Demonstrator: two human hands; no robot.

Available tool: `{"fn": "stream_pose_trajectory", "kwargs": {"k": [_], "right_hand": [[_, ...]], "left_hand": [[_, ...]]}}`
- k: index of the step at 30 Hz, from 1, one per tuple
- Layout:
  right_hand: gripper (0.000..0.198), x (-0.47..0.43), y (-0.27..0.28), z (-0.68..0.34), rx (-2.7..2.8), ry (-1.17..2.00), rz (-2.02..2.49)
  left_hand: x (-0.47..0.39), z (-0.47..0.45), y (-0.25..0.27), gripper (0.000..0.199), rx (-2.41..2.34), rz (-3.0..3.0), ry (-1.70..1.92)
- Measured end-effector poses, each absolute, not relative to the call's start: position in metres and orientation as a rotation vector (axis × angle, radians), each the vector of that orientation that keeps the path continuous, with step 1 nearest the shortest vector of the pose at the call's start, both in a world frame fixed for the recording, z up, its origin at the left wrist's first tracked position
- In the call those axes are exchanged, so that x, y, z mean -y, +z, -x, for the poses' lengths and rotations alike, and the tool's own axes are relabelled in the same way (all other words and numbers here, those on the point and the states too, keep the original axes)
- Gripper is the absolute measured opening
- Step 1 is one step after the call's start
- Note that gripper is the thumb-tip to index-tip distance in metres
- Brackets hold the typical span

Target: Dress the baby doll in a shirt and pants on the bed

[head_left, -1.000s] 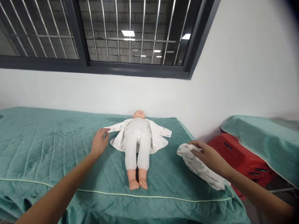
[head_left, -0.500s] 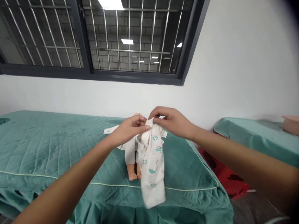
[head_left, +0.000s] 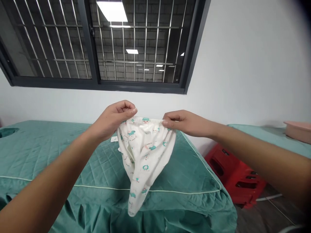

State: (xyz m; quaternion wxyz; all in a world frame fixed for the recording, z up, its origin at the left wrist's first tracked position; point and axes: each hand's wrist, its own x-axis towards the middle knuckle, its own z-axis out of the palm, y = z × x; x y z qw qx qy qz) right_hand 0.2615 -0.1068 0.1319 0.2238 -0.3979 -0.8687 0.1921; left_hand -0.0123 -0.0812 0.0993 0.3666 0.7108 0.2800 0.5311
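Observation:
White baby pants [head_left: 150, 152] with teal and pink animal prints hang in the air above the front of the bed. My left hand [head_left: 116, 118] is closed on one end of the waistband, thumb against the fingers. At the other end my right hand [head_left: 183, 122] pinches the same band, so it is drawn out nearly straight. The legs drop and taper to a single tip below the bed's piped edge. Behind the pants, the doll is hidden; only a small scrap of white cloth [head_left: 114, 139] shows at their left.
The bed [head_left: 68, 161] wears a quilted green velvet cover. Red plastic stools [head_left: 233, 174] stand to its right on the dark floor. A pink basin [head_left: 298, 131] rests on another green-covered surface. A barred window [head_left: 141, 84] is in the wall beyond.
My hands have moved apart, spreading the waistband that was bunched between them. The pants now hang wider and cover the doll, whose legs showed before. The view has shifted slightly.

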Motion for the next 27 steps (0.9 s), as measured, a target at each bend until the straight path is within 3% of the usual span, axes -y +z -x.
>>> {"fn": "stream_pose_trajectory", "kwargs": {"k": [7, 10, 13, 16, 18, 24, 27], "right_hand": [[0.033, 0.108, 0.123, -0.231, 2.404, 0.785, 0.999], [0.034, 0.103, 0.111, -0.216, 2.426, 0.74, 0.95], [0.033, 0.091, 0.1, -0.215, 2.233, 0.795, 0.833], [0.029, 0.077, 0.088, -0.223, 1.925, 1.037, 0.768], [0.031, 0.07, 0.077, -0.229, 1.847, 1.17, 0.806], [0.035, 0.061, 0.036, -0.228, 1.974, 1.177, 0.955], [0.034, 0.054, 0.023, -0.223, 1.864, 1.179, 0.949]], "left_hand": [[0.093, 0.003, 0.117, 0.023, -0.748, -1.947, 1.451], [0.094, -0.003, 0.11, 0.026, -0.747, -1.998, 1.381], [0.09, 0.003, 0.097, 0.032, -0.777, -2.036, 1.093], [0.08, 0.016, 0.08, 0.039, -0.817, -2.111, 0.626], [0.073, 0.023, 0.066, 0.037, -0.857, -2.09, 0.518], [0.052, 0.01, 0.017, 0.036, -0.733, -1.54, 1.085], [0.047, -0.006, -0.002, 0.04, -0.614, -1.263, 1.163]]}}
